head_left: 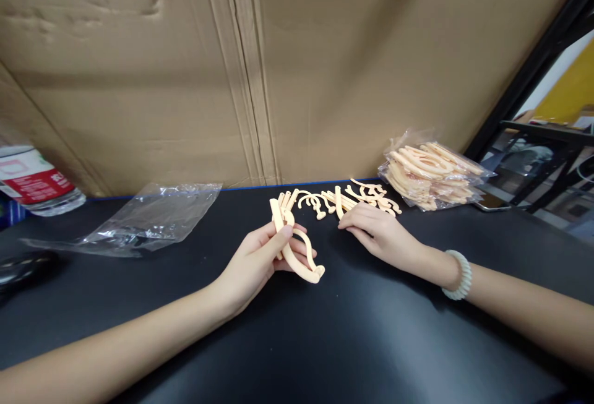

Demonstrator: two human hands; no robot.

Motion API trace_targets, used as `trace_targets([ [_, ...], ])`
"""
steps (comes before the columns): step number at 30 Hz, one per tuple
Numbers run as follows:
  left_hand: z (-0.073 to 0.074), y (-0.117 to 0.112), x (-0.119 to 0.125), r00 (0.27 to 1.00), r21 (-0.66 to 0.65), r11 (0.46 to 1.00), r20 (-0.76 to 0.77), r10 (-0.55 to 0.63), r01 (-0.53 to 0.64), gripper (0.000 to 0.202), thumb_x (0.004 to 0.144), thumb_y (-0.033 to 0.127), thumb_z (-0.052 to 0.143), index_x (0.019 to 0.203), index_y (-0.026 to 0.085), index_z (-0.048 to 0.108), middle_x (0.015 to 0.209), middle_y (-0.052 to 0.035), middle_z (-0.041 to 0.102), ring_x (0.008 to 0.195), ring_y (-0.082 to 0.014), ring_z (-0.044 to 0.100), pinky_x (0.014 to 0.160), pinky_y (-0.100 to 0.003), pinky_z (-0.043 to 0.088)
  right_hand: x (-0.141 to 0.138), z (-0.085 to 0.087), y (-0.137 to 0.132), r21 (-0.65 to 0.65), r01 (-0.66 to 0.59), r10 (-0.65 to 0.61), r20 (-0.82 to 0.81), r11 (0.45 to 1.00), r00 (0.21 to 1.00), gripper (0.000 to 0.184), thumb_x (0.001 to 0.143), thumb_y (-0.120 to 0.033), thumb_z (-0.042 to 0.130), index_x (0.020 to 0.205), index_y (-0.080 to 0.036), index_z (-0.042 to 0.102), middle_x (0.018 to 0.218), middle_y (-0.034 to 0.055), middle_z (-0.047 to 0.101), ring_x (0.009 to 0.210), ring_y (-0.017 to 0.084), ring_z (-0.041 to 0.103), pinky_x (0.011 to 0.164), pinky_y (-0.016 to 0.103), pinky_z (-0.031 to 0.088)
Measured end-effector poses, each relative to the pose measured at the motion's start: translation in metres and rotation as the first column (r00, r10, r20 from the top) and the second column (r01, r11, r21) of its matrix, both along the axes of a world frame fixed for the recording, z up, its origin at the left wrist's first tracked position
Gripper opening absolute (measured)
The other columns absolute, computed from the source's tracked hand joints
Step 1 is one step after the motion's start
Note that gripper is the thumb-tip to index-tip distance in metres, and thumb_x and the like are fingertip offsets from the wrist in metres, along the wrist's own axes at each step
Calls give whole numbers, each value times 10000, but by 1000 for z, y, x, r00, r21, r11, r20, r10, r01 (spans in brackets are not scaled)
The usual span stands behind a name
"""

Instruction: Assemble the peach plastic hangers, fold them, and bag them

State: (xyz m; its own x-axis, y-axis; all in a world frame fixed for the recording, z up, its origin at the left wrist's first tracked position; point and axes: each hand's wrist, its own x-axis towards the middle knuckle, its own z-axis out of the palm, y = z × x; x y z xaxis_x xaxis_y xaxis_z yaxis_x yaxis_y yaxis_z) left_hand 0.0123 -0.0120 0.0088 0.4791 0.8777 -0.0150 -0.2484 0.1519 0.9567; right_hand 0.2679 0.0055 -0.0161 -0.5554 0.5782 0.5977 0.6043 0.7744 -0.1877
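Observation:
My left hand (260,262) is closed round a small bundle of cream plastic hook-shaped pieces (297,249), held just above the black table (352,336). My right hand (378,231), with a pale bead bracelet on the wrist, rests on the table with fingers curled at the near edge of a loose heap of the same cream pieces (346,200). Whether its fingertips pinch one piece is hard to see.
A clear bag full of cream pieces (429,175) lies at the back right. An empty clear plastic bag (148,218) lies at the left. A bottle with a red label (34,184) lies far left. A cardboard wall (288,64) stands behind the table.

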Motion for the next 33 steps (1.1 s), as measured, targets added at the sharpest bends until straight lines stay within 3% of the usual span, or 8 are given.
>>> trace_targets([
  [4,0,0,0,1000,5,1000,0,-6,6,261,896,375,634,941,118,647,765,-89,752,673,-199,721,691,-322,598,2,2,-1,53,204,-205,1,977,979,58,894,-149,552,869,-176,597,841,57,635,815,197,575,765,343,472],
  [6,0,0,0,1000,6,1000,0,-6,6,263,895,377,636,937,118,649,757,-86,750,661,-194,718,688,-316,598,2,3,-3,80,304,-308,34,949,951,104,878,-236,602,792,-183,578,773,45,608,769,200,554,733,342,451],
  [11,0,-1,0,1000,4,1000,-4,-7,7,257,891,374,642,940,122,648,759,-87,751,662,-194,715,688,-315,595,4,2,-1,48,391,-394,110,919,912,173,862,-328,629,763,-188,604,826,59,610,806,211,565,752,349,442],
  [21,0,-1,0,1000,10,1000,-2,-6,6,258,888,374,644,924,119,652,755,-87,748,650,-193,714,676,-312,596,6,0,6,-65,371,-373,-22,927,928,102,841,-138,544,753,-187,555,731,12,602,681,162,553,652,289,407],
  [26,1,-1,1,1000,-4,1000,-11,10,-10,271,876,388,657,919,120,650,737,-76,740,638,-191,706,687,-332,601,7,-2,6,0,311,-311,-71,950,948,110,808,-78,540,789,-186,544,767,17,577,649,143,523,605,265,398],
  [33,1,-2,1,1000,12,1000,-17,2,-2,266,880,384,649,922,122,649,734,-80,736,644,-195,705,686,-335,599,9,-5,5,5,267,-267,-3,964,964,132,858,-86,512,819,-168,607,847,52,611,703,153,571,644,288,478],
])
